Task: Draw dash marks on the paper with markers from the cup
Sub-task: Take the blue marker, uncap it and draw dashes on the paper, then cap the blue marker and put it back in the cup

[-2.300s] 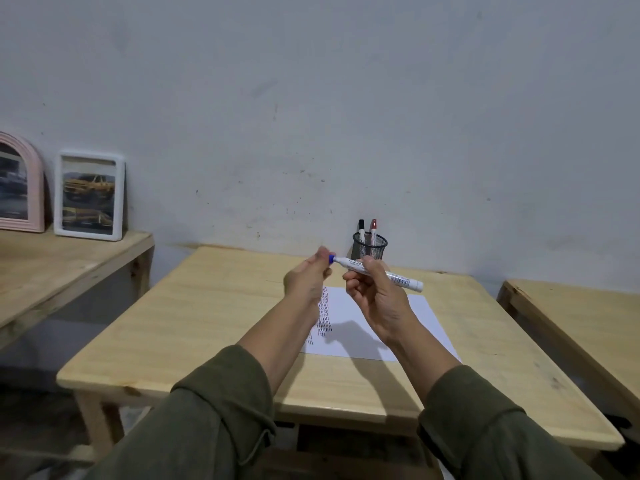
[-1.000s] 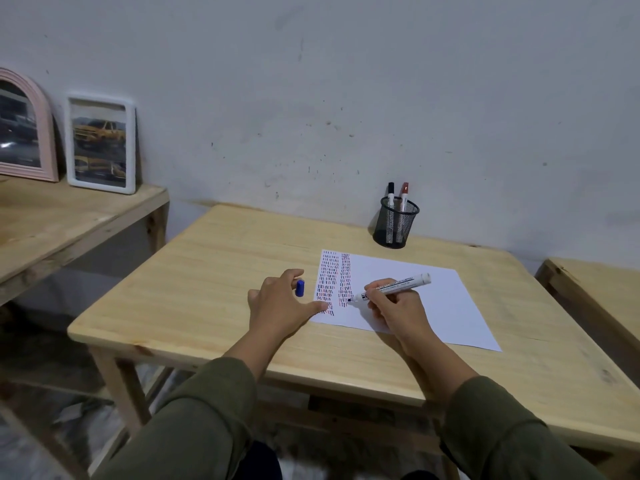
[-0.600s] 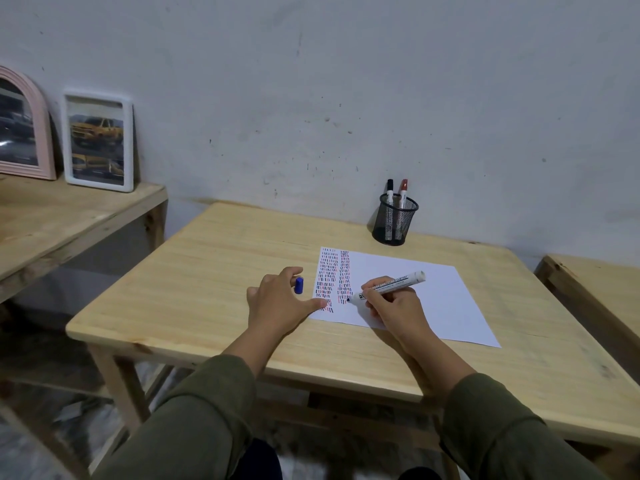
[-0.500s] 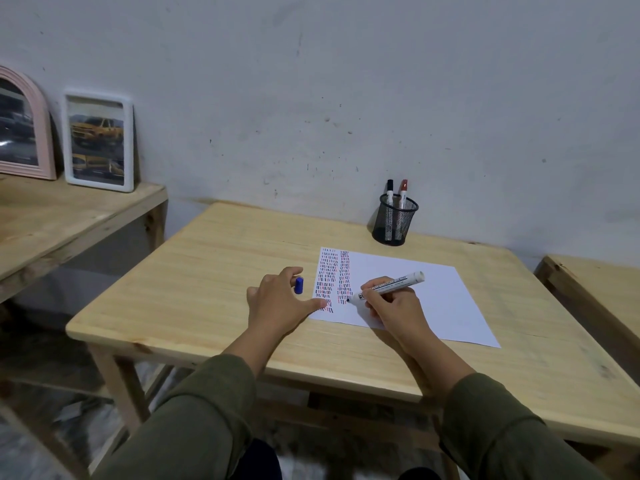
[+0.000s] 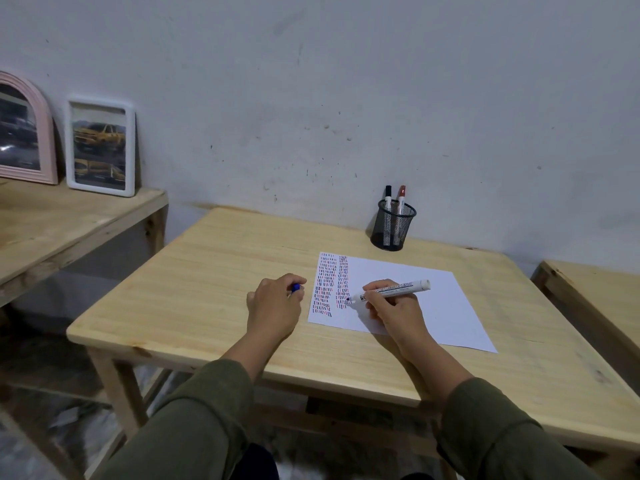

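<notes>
A white paper lies on the wooden table, with two columns of blue and red dash marks along its left side. My right hand grips a white marker, its blue tip touching the paper near the bottom of the second column. My left hand rests on the table just left of the sheet, fingers closed around the blue marker cap. A black mesh cup stands behind the paper by the wall, holding a black-capped marker and a red-capped marker.
A second wooden table at the left carries a white picture frame and a pink arched frame leaning on the wall. Another wooden surface sits at the right, past a narrow gap.
Earlier both hands were raised, pulling the cap off the marker. They then came down to the table. In the last half second the left hand's thumb has drawn back off the paper's edge.
</notes>
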`<state>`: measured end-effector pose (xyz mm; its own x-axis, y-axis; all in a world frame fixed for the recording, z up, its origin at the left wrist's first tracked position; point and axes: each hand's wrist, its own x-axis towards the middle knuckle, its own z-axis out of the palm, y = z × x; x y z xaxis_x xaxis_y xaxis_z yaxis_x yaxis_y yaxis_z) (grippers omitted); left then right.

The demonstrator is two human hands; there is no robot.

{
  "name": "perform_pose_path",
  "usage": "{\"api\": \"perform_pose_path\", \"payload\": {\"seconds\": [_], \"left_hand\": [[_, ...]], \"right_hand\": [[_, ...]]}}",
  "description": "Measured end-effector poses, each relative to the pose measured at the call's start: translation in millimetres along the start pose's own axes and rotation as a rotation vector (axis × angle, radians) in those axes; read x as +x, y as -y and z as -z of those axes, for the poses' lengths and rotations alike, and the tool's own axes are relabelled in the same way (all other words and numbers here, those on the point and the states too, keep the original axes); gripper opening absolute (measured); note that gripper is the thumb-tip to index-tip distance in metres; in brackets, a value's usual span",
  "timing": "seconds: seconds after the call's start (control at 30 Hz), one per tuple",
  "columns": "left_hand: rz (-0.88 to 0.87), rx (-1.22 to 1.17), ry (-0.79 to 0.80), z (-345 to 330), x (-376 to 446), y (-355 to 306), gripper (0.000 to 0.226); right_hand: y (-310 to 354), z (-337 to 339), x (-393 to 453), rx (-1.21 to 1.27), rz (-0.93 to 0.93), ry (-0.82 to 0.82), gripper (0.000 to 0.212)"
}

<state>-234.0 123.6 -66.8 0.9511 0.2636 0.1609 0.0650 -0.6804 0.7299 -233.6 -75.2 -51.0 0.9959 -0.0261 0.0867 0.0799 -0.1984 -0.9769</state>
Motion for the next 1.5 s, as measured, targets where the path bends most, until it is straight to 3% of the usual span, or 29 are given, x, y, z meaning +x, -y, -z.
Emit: {"api": "perform_pose_path", "payload": {"seconds": [0.27, 0.47, 0.97, 1.23, 1.5], "left_hand": [[0.21, -0.637, -0.138, 13, 0, -26, 0.01], [0.204, -0.87, -0.037, 29, 6, -77, 0.017], [0.291, -1.035, 0.137, 26, -1, -101, 0.027], [0.344, -1.023, 0.209, 29, -5, -107, 0.021], [0.287, -1.154, 0.189, 22, -3, -111, 0.026]], "right_hand": [[41, 3, -11, 0.184, 0.101, 0.041, 0.012], [67, -1, -14, 0.123, 0.228, 0.073, 0.015], [80, -1, -19, 0.119, 0.31, 0.078, 0.016], [83, -3, -20, 0.096, 0.324, 0.085, 0.017], [85, -6, -20, 0.404, 0.192, 0.091, 0.025]]}}
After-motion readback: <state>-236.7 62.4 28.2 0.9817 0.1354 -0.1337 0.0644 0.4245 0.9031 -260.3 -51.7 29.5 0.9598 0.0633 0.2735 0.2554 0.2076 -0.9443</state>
